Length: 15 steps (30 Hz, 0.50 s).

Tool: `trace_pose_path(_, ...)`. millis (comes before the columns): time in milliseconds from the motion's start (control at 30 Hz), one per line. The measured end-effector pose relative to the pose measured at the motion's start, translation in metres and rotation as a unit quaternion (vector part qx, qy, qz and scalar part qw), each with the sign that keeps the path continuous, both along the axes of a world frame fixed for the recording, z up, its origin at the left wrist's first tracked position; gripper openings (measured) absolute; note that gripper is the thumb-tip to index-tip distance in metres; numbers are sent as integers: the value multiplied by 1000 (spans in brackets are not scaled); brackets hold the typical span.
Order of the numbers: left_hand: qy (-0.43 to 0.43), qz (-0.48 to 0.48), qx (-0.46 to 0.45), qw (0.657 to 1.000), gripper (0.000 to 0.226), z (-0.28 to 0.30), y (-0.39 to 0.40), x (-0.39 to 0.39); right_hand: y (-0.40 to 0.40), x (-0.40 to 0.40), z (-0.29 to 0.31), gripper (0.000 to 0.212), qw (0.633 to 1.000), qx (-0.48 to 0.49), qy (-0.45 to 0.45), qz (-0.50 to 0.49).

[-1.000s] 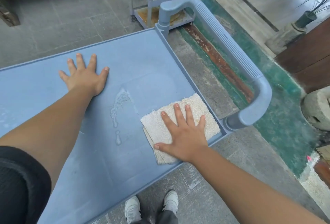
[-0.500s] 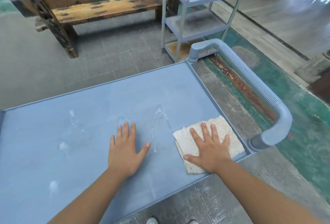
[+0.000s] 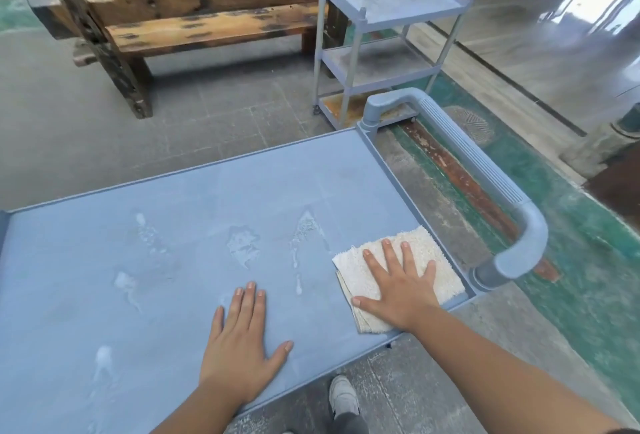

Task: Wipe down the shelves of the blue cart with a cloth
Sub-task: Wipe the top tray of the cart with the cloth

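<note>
The blue cart's top shelf [image 3: 180, 212] fills the lower left of the head view, with whitish wet streaks [image 3: 242, 246] across its middle. A folded cream cloth [image 3: 440, 271] lies at the shelf's near right corner. My right hand [image 3: 398, 288] presses flat on the cloth, fingers straight and spread. My left hand [image 3: 242, 347] rests flat on the bare shelf near its front edge, to the left of the cloth. The cart's ribbed handle [image 3: 485, 170] curves along the right end.
A second blue three-shelf cart [image 3: 391, 31] stands behind on the grey tiled floor. A worn wooden bench [image 3: 207, 14] sits at the back left. A green and rust strip of floor [image 3: 554, 191] runs along the right. My shoe [image 3: 343, 395] shows below the shelf edge.
My left hand has drawn back from the far part of the shelf to its front edge. The view has tilted up, showing the bench and second cart. The right hand stays on the cloth.
</note>
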<state>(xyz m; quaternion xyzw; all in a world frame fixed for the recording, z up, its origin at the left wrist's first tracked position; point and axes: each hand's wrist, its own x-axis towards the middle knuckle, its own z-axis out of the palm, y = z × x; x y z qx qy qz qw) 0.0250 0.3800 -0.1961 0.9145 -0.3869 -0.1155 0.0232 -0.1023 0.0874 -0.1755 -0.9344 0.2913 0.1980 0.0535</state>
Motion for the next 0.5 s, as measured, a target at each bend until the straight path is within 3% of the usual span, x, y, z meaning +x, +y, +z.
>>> trace_pose_path(333,-11,-11,-4,1000,98,0,1,-1,24,12,1,99,1000,11,-9,19)
trace_pose_path(500,-20,-20,6,1000,98,-4,2,2,111,42,-6,88,993,47,-41,101)
